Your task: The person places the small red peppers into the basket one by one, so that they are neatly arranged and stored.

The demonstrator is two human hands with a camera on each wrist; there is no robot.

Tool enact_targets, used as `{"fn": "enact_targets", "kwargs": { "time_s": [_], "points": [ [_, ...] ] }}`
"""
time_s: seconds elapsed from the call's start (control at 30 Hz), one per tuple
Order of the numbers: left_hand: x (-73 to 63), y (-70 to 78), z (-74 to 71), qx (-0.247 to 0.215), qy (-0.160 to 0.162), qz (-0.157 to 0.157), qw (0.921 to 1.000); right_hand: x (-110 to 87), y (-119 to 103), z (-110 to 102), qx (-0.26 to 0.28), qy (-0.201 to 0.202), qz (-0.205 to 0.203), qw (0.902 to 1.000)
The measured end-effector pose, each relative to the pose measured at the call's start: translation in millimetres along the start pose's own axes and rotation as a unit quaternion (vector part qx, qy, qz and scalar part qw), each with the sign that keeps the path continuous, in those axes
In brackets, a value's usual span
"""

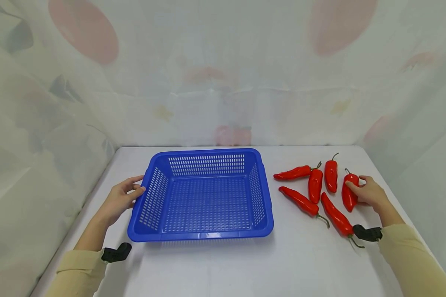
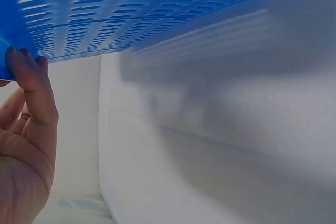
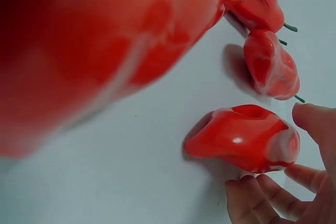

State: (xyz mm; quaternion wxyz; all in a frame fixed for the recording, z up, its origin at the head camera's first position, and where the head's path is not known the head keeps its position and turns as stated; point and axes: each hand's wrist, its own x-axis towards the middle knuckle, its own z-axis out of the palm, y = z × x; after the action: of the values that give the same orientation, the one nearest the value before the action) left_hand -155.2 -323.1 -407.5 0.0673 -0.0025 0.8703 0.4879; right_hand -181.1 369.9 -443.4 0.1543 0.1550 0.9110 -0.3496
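Right of the left hand (image 1: 120, 199), a blue basket (image 1: 167, 236) is pinched at its rim; it could be tipped by one-sided lifting. A glossy red pepper (image 1: 348, 199), clasped between the right hand's (image 1: 373, 194) thumb and fingers, could be dropped through slipping.

White table (image 1: 238, 268), rounded far corners. Pale sheet (image 1: 282, 115) behind, faded pink and yellow blotches. Patterned left wall (image 1: 41, 165), paler right wall (image 1: 427, 144). Light soft, even.

Blue slotted basket (image 1: 210, 202), rectangular, open side up, 6 glossy red peppers (image 1: 315, 185), green-stemmed, grouped to its right
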Motion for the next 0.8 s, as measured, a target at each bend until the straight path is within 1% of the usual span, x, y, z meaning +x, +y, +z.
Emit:
{"fn": "enact_targets", "kwargs": {
  "time_s": [0.2, 0.4, 0.8],
  "points": [
    [0.2, -0.5, -0.2, 0.002, 0.001, 0.003, 1.0, 1.1, 2.6, 1.7, 0.013, -0.011, 0.013, 0.9998],
    [0.3, -0.9, -0.1, -0.001, 0.001, 0.002, 1.0, 1.6, 3.3, 1.8, 0.016, -0.017, 0.011, 0.9997],
    [-0.2, -1.0, 0.4, -0.002, 0.001, 0.001, 1.0, -1.5, -4.0, 0.3, 0.007, -0.02, 0.006, 0.9998]
  ]
}}
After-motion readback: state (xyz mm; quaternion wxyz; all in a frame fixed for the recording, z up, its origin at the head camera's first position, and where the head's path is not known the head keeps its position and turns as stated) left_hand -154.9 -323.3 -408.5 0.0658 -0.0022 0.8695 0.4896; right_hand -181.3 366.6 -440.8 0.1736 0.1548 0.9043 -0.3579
